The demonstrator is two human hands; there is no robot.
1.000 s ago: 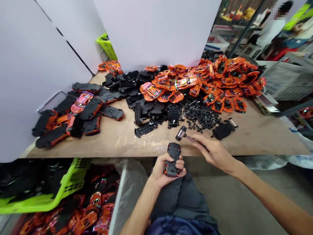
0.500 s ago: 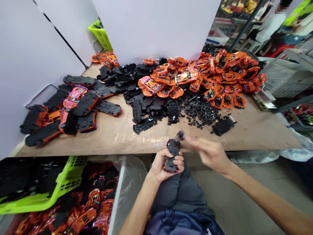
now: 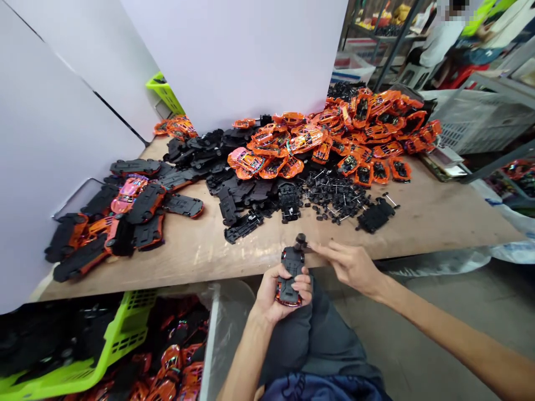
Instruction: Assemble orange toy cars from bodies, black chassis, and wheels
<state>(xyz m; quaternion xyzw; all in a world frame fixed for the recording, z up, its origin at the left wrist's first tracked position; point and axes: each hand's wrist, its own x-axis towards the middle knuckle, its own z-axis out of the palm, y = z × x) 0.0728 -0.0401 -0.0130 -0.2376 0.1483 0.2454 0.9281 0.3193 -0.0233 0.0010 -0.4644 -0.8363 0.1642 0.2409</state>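
Note:
My left hand (image 3: 276, 292) is wrapped round a toy car (image 3: 290, 278), held underside up above my lap, just off the table's front edge. Its black base faces me, and glints of the orange body show at the edges. Black toy wheels (image 3: 300, 241) sit at the car's far end, pinched at the fingertips of my right hand (image 3: 353, 267). Whether they are joined to the car is too small to tell. On the table ahead lie a heap of loose wheels and axles (image 3: 336, 195) and a single black chassis (image 3: 376, 216).
Orange car bodies (image 3: 307, 139) are heaped at the back. Overturned cars (image 3: 146, 203) lie at the left, black bases (image 3: 251, 192) in the middle. A lime-green basket (image 3: 111, 345) stands below the table's left side. Another person (image 3: 438, 42) sits far right.
My right fingers have shifted slightly left and down, bringing the wheels closer to the car's end. My left hand still grips the car. The camera view has tilted a little.

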